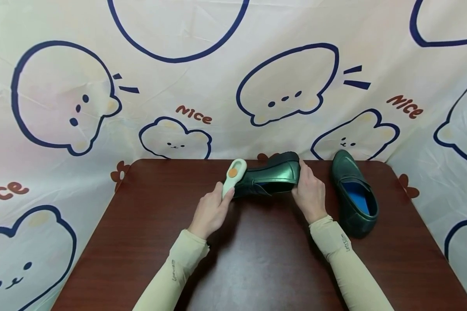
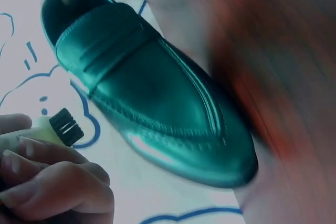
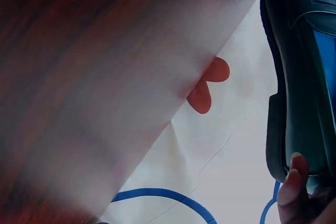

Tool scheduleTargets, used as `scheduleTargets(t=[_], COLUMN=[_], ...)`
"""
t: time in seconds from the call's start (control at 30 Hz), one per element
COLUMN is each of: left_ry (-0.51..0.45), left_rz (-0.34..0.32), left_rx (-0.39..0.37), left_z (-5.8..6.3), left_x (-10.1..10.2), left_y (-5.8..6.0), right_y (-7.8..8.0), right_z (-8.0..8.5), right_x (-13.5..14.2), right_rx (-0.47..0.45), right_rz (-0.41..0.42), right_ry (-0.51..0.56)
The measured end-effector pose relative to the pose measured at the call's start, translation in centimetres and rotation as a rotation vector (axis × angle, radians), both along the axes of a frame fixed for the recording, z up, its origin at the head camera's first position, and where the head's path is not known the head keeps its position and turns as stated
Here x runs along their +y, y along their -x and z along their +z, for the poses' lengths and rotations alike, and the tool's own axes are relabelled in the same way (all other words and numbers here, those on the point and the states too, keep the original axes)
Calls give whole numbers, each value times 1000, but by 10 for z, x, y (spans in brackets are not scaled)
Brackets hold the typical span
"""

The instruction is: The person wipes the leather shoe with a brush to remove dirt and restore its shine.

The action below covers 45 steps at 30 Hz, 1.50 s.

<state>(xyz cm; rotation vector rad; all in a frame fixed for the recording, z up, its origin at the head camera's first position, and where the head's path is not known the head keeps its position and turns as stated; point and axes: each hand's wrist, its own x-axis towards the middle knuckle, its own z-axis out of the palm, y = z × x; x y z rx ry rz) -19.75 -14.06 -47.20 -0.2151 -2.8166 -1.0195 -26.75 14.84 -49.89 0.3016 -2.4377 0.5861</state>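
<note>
A dark green loafer (image 1: 279,172) is held tilted on its side above the table, its toe to the left. My right hand (image 1: 310,190) grips it by the heel; in the right wrist view the thumb and fingers (image 3: 297,182) press on the heel. My left hand (image 1: 209,212) holds a small pale green brush (image 1: 234,176) with an orange dot, near the toe. The left wrist view shows the brush's short black bristles (image 2: 66,127) beside the loafer (image 2: 152,93), apart from it. A second green loafer (image 1: 353,194) with a blue insole rests on the table at the right.
The brown wooden table (image 1: 140,242) reaches back to a pale cloth backdrop (image 1: 159,86) printed with blue cartoon outlines. The second loafer lies just right of my right forearm.
</note>
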Motion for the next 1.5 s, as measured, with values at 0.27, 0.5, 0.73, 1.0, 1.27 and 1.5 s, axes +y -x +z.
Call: scheduleTargets(t=[0.27,0.5,0.73,1.0,1.27,1.5], left_ry=[30,80,126,159,88,83], left_rz=[33,92,128,136,-21,-20], left_rx=[-41,-88,-118,11,11,-103], left_z=[-14,-22,-29,-21,-2,3], left_x=[13,-2,-19,-11,18,17], left_y=[0,-8,-16,-14,7,14], right_y=[0,-1,0,0,0,0], right_z=[-2,-3,-4,-5,-3,-4], right_x=[2,5,5,7,7,9], right_rx=[-29,-58,-48,-27,-17,-37], right_rz=[-4,-16,-24,-15,-3,-10], right_ry=[-14,-35,-36,-44,-50,-46])
